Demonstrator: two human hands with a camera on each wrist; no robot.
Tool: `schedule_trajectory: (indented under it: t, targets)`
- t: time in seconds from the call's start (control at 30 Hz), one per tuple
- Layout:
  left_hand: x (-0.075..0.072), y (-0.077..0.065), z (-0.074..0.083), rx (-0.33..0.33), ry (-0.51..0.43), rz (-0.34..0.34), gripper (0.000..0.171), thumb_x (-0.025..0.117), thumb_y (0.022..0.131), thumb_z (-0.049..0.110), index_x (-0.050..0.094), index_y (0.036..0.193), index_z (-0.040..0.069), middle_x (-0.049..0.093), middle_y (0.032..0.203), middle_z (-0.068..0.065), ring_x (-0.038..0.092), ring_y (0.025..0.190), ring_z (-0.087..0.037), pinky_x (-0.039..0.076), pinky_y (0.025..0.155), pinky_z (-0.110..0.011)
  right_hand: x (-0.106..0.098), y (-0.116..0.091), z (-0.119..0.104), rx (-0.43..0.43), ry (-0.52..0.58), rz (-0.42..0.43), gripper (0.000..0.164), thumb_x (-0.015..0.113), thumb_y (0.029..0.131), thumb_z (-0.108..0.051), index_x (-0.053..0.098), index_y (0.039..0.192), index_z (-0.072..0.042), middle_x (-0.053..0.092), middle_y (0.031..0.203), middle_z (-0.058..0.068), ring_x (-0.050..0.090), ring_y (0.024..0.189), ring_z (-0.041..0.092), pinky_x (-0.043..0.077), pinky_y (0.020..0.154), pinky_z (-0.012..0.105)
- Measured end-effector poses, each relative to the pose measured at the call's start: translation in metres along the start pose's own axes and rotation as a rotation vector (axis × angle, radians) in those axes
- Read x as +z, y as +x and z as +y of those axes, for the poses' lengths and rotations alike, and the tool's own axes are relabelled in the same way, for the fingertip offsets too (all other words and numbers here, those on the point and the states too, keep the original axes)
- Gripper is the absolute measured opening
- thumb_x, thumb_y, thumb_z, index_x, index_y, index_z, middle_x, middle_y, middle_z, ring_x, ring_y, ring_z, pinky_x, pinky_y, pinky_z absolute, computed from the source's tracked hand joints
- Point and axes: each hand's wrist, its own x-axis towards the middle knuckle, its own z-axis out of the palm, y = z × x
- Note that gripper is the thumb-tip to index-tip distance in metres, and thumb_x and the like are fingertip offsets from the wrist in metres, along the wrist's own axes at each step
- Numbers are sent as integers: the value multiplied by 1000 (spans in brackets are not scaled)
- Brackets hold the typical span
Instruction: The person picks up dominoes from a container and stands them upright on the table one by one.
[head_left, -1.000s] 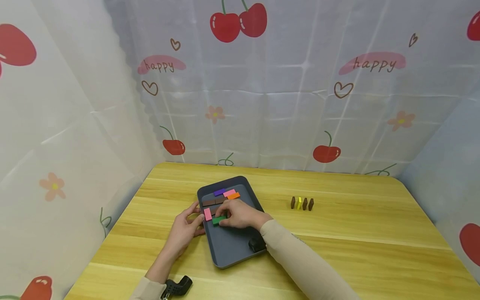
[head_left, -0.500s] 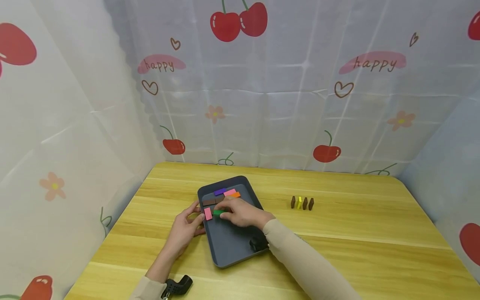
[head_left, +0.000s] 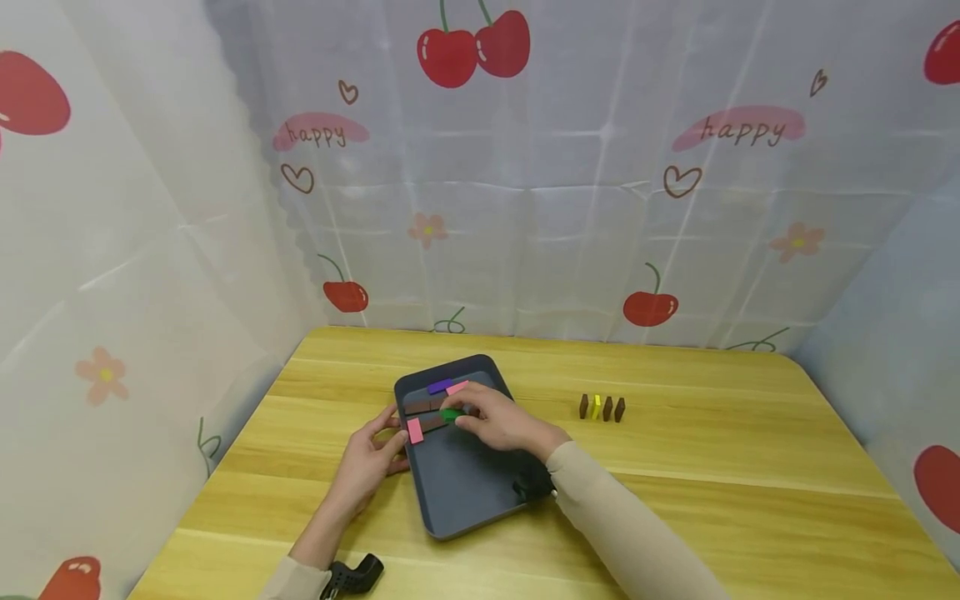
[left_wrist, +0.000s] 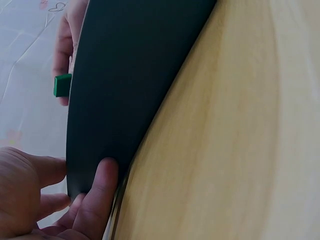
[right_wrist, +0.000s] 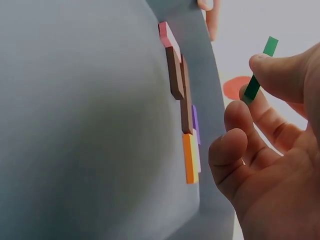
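In the head view, my left hand (head_left: 364, 454) holds the left side of a dark grey tray (head_left: 465, 496), thumb at the rim and fingers against its outer side. My right hand (head_left: 504, 421) pinches a small green block (head_left: 450, 414) between thumb and fingertip, raised above the tray floor in the right wrist view. Inside the tray lie a pink block (head_left: 415, 431), several brown blocks (head_left: 433, 423), a purple block (head_left: 439, 387) and a second pink block (head_left: 457, 387). An orange block (right_wrist: 189, 157) shows in the right wrist view; the right hand hides it from the head view.
To the right of the tray, a yellow block (head_left: 596, 407) and several dark brown blocks (head_left: 619, 410) stand upright in a row on the wooden table (head_left: 720, 450). Black wrist-camera mounts (head_left: 358, 575) sit at both wrists. A cherry-print curtain (head_left: 525, 250) stands behind the table.
The green block was lower in the tray, beside the pink block; my right hand has carried it away and to the right, uncovering a brown block. My left hand stays on the tray.
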Motion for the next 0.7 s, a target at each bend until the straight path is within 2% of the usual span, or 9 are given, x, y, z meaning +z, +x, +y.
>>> schedule_trajectory:
  t: [0.13,0.33,0.5,0.7]
  targets:
    - [1,-1,2,5,-7,2,60,59,106,10,35,161,11,43,141,-21,65,121,-39,67,81,-39,-4,-6,1,1,37,12,22,58,106,-17,66,127,-22,60,121,-2,56,100,16,54,88,34]
    - [0,-2,2,5,-2,4,61,59,106,10,35,161,11,43,142,-21,68,116,-36,67,79,-39,-11,-18,3,33,44,33,27,58,107,-17,62,133,-18,61,125,2,58,103,17,55,91,37]
    - [0,-2,1,6,-2,-1,61,59,106,11,35,162,12,44,142,-21,69,113,-35,67,77,-40,-19,-30,5,42,48,64,29,57,107,-17,60,136,-16,62,127,3,59,101,18,55,85,36]
    - [1,-1,1,0,-2,2,60,59,106,10,36,161,13,44,142,-20,68,113,-35,67,77,-39,-30,-46,11,54,53,105,26,57,107,-18,59,133,-21,62,128,2,59,100,20,54,80,32]
